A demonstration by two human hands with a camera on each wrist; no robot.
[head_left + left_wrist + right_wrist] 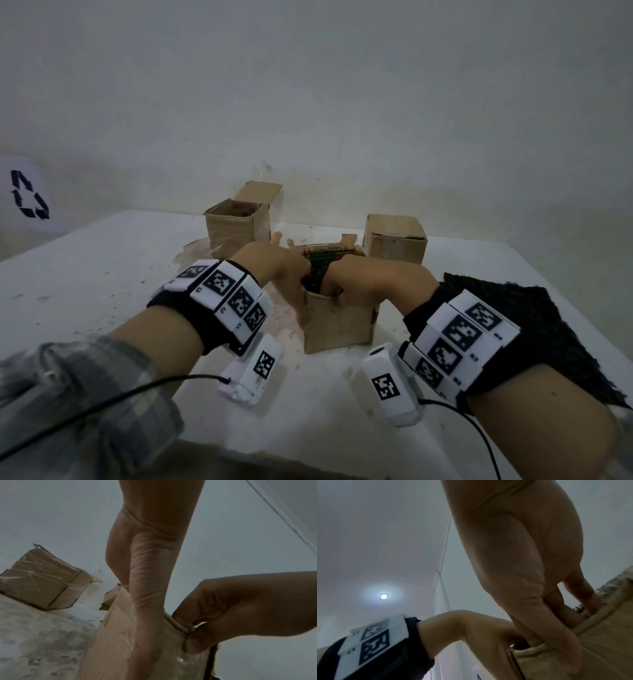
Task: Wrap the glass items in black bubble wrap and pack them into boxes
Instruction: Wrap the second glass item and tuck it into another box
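Note:
A small open cardboard box (pixel 337 325) stands in the middle of the white table (pixel 102 267). A dark bundle with green showing (pixel 320 270) sits inside it, mostly hidden by my hands. My left hand (pixel 284 270) lies against the box's left side, its thumb (pixel 145 601) straight down the outer wall (pixel 116 642) and its fingers pointing away. My right hand (pixel 356 281) pinches the near rim, thumb (pixel 556 642) outside and curled fingers inside the box (pixel 599 642). A sheet of black bubble wrap (pixel 513 308) lies flat under my right forearm.
An open cardboard box (pixel 236 229) with its flap raised stands at the back left, and it shows taped in the left wrist view (pixel 42 584). A closed box (pixel 394 243) stands at the back right. The wall runs right behind them. The table's near edge is below my forearms.

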